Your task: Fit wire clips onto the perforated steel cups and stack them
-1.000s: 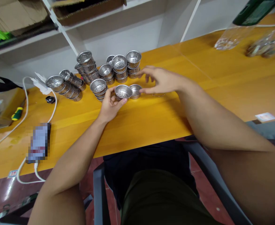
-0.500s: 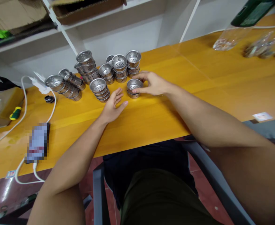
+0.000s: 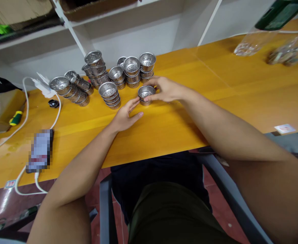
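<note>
A short stack of perforated metal cups stands on the yellow table. From its right side my right hand grips the upper cup between thumb and fingers. My left hand is open, fingers stretched and thumb apart, with its fingertips at the left side of that stack. Just left of this hand rises a taller stack of the same cups. Behind both hands are more stacks, among them a three-high one and another beside it.
Leaning stacks of cups lie to the left, near a white power strip and cables. A phone rests at the front left, a screwdriver beyond it. Plastic bags and a green-capped clear container are at the back right.
My left hand has moved right, its fingertips coming up to the short stack. My right hand keeps its hold on the upper cup. The view has shifted slightly.
</note>
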A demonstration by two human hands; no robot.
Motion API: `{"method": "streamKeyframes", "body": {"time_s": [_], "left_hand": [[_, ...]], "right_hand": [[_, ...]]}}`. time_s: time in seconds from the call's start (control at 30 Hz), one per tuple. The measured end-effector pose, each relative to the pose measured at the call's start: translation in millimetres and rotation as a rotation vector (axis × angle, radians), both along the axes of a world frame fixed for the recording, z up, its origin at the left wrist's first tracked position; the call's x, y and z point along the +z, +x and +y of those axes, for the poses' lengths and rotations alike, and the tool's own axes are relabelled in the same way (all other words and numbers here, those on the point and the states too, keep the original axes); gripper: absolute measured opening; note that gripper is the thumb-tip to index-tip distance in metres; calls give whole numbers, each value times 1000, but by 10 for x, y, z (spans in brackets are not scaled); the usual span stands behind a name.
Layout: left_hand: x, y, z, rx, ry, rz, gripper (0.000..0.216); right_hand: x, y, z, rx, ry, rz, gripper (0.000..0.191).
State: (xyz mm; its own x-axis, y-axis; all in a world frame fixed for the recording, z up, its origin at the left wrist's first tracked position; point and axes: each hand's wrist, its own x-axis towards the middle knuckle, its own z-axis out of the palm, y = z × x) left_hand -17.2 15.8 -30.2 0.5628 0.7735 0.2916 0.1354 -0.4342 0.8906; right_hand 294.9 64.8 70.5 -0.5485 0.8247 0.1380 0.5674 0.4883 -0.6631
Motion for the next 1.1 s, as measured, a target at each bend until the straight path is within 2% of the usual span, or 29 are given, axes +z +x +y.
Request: {"method": "streamKeyframes", "body": {"time_s": [0.13, 0.27, 0.37, 0.47, 0.6, 0.7, 0.8, 0.97, 1.1], "left_hand": [[1, 6, 8, -12, 5, 9, 98], [13, 5, -8, -5, 9, 8, 100], [11, -1, -22, 30, 26, 23, 97], [4, -20, -29, 91, 25, 48, 98], [15, -45, -39, 111, 46, 70, 99], [33, -49, -48, 109, 65, 70, 95], [43, -44, -54, 121, 77, 74, 93], [62, -47, -47, 121, 101, 107, 91], [78, -65, -40, 118, 106, 124, 93]], "right_hand": [[25, -45, -4, -44, -25, -27, 63], [-127, -122, -5, -95, 29, 22, 68], [-261, -160, 24, -138, 86, 107, 91], [-287, -116, 106, -265, 161, 133, 109], [-227, 21, 270, -362, 208, 58, 108], [-252, 83, 389, -359, 187, 29, 104], [-324, 83, 468, -357, 205, 95, 99], [-377, 28, 507, -329, 227, 102, 83], [-385, 7, 545, -366, 189, 60, 87]]}}
